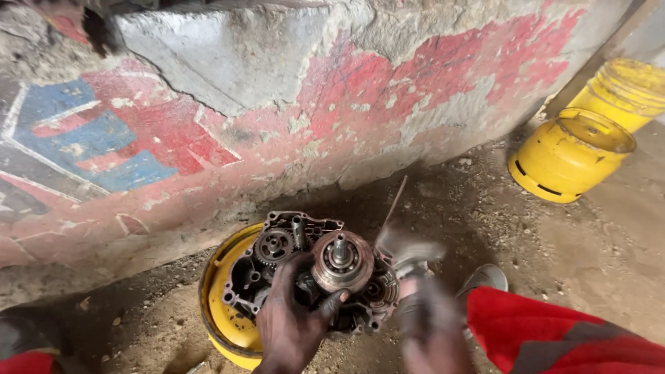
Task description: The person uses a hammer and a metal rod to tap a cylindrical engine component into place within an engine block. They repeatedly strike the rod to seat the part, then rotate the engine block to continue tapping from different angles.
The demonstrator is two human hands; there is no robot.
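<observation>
A greasy engine case (277,239) with gears and a shaft lies on a yellow round basin (220,305) on the dirt floor. My left hand (291,318) grips the round clutch hub (341,262) in the middle of the case, thumb on its lower right edge. My right hand (426,318), blurred by motion, holds a grey metal tool (409,251) just right of the hub. A thin rod (395,202) sticks up behind the tool.
A cracked wall (277,104) with peeling red and blue paint rises right behind the case. Two yellow containers (571,156) stand at the upper right. My red-clothed leg (554,336) and a grey shoe (486,277) are at the lower right.
</observation>
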